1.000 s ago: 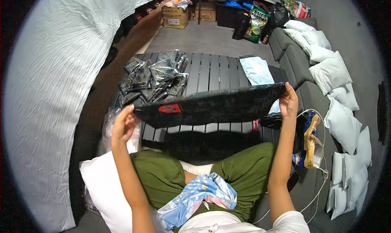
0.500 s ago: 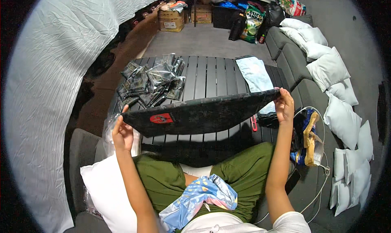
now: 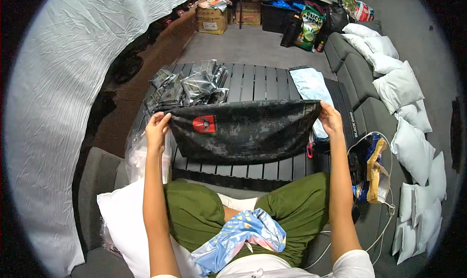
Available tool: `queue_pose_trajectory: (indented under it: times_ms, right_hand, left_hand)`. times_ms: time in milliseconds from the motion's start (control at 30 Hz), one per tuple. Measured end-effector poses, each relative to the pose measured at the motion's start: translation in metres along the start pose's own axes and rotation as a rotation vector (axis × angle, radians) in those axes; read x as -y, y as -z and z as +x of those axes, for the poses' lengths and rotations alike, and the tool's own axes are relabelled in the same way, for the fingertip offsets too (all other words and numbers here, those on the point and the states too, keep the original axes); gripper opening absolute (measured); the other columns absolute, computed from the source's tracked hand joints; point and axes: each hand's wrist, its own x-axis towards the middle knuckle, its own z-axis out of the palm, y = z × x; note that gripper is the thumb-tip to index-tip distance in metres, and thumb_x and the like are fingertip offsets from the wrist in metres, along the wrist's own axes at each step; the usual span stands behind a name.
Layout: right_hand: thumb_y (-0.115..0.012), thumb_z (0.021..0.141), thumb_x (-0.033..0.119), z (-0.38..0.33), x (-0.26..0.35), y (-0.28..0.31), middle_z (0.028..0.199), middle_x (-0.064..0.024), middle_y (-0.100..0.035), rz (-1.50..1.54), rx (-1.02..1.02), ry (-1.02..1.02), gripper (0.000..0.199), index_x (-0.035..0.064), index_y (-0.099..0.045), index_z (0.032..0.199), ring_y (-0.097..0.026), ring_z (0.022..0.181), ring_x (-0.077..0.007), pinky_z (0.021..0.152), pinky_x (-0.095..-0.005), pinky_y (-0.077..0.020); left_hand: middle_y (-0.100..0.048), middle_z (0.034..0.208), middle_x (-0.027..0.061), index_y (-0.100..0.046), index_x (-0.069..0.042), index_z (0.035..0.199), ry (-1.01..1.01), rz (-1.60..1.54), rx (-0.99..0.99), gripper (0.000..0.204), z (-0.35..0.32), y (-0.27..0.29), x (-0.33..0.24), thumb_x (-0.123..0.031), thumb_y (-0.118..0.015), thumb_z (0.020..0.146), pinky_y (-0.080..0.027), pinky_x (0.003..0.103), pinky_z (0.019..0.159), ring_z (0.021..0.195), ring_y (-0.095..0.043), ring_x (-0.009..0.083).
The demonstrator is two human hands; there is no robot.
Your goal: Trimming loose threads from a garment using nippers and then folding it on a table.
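Observation:
A dark camouflage-patterned cloth with a red patch hangs stretched above the slatted table. My left hand pinches its upper left corner between thumb and fingers. At the upper right corner, my right hand grips it the same way. The lower edge of the cloth droops in a curve near the table's front. Beyond its left half lies a heap of dark items in clear plastic packets. To the right is a light blue folded cloth, partly hidden. A small red object shows beside my right hand.
The black slatted table stands before my knees. A crumpled blue printed cloth lies in my lap. White pillows line the grey sofa at right, near a white cable. Boxes and bags sit at the back.
The cloth has tipped from nearly edge-on to facing me, so its patch and front show more fully. My hands have come slightly closer together; the left moved right and up.

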Motion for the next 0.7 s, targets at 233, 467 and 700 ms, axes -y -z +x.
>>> queue_pose_trajectory:
  times_ms: [233, 467, 700]
  right_hand:
    - [-0.055, 0.078, 0.000, -0.015, 0.026, -0.015, 0.078, -0.0031, -0.057, -0.086, 0.248, 0.254, 0.041, 0.0019, -0.040, 0.116, -0.051, 0.066, -0.0062, 0.062, -0.0171, -0.0415]
    - [-0.056, 0.068, -0.006, -0.040, -0.009, 0.049, 0.083, -0.0131, -0.063, -0.550, 0.436, -0.030, 0.012, -0.0032, -0.060, 0.078, -0.060, 0.081, -0.0184, 0.078, -0.0292, -0.0450]
    - [-0.062, 0.073, 0.004, -0.050, -0.047, 0.057, 0.081, -0.0047, -0.061, -0.801, 0.490, -0.300, 0.006, 0.0012, -0.058, 0.078, -0.056, 0.075, -0.0098, 0.070, -0.0224, -0.0432]
  left_hand:
    - [-0.054, 0.088, 0.0012, -0.048, -0.001, 0.112, -0.079, -0.069, 0.274, 0.038, -0.002, 0.005, -0.037, 0.001, -0.059, 0.076, -0.039, 0.016, 0.068, 0.076, -0.049, 0.0053]
    - [-0.060, 0.084, 0.0084, -0.056, -0.001, 0.076, 0.228, 0.357, 0.560, 0.009, -0.036, 0.065, 0.009, 0.005, -0.058, 0.070, -0.044, 0.027, 0.078, 0.085, -0.057, 0.0148]
    - [-0.060, 0.087, 0.0065, -0.055, -0.003, 0.078, 0.406, 0.608, 0.746, 0.008, -0.045, 0.089, 0.058, 0.000, -0.060, 0.074, -0.045, 0.023, 0.073, 0.080, -0.057, 0.0125]
